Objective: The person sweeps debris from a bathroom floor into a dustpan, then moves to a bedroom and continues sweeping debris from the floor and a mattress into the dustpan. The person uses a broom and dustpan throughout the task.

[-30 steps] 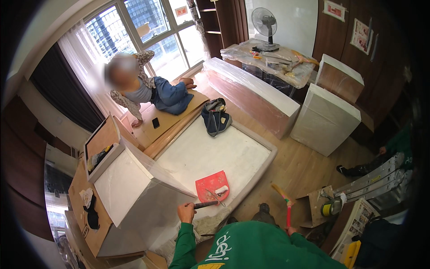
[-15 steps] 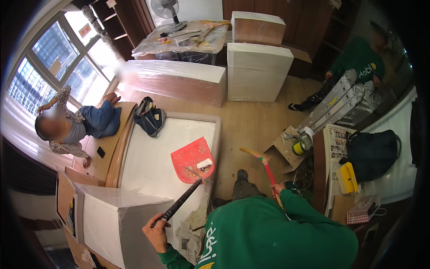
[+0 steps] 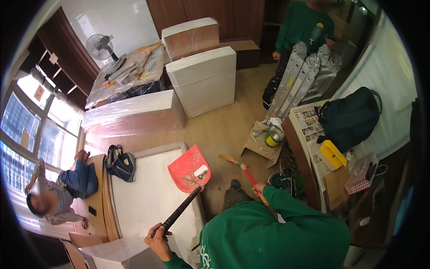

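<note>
My left hand (image 3: pixel 160 242) is closed around the black handle of a red long-handled dustpan (image 3: pixel 184 163). Bits of debris and a crumpled white scrap (image 3: pixel 200 171) lie in the pan. The dustpan is over the right edge of a low white-topped platform (image 3: pixel 145 193); whether it touches the platform cannot be told. Gripped in my right hand (image 3: pixel 258 188) is a broom (image 3: pixel 249 175) with a red and wooden handle. Its straw-coloured bristle end points away to the left, over the wooden floor near my foot.
A paint can (image 3: pixel 272 137) stands on a small board by a folded metal ladder (image 3: pixel 291 87). Beyond the ladder is a person (image 3: pixel 301 29) in green. Another person (image 3: pixel 67 188) sits by the window. Plastic-wrapped white furniture (image 3: pixel 204 80) stands ahead; a dark backpack (image 3: pixel 351 119) lies on the right-hand counter.
My view has turned to the right, so the room appears shifted left. Both hands keep their holds on the dustpan and broom. The scrap and debris stay in the pan.
</note>
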`<action>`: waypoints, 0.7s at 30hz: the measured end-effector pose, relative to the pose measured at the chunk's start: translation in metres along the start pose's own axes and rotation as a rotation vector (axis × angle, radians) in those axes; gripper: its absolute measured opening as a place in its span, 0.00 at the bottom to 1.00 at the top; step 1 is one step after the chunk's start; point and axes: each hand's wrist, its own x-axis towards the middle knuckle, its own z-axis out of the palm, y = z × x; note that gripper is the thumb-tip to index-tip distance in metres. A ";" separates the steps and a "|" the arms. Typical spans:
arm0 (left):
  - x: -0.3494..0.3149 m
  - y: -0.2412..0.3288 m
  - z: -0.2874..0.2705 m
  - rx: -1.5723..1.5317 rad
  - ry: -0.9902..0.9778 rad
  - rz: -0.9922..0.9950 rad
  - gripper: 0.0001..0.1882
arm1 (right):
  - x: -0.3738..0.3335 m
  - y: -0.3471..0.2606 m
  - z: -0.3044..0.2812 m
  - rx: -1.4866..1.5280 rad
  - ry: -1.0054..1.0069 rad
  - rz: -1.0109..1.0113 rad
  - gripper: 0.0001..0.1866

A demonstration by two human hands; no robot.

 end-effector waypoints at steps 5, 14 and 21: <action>0.026 0.009 0.055 0.050 -0.037 -0.005 0.11 | 0.013 -0.039 -0.012 0.178 -0.103 0.079 0.05; 0.087 0.038 0.177 0.159 -0.191 0.057 0.11 | 0.027 -0.109 -0.065 0.583 -0.432 0.235 0.11; 0.133 0.066 0.276 0.178 -0.332 0.165 0.11 | 0.008 -0.159 -0.085 0.845 -0.541 0.172 0.09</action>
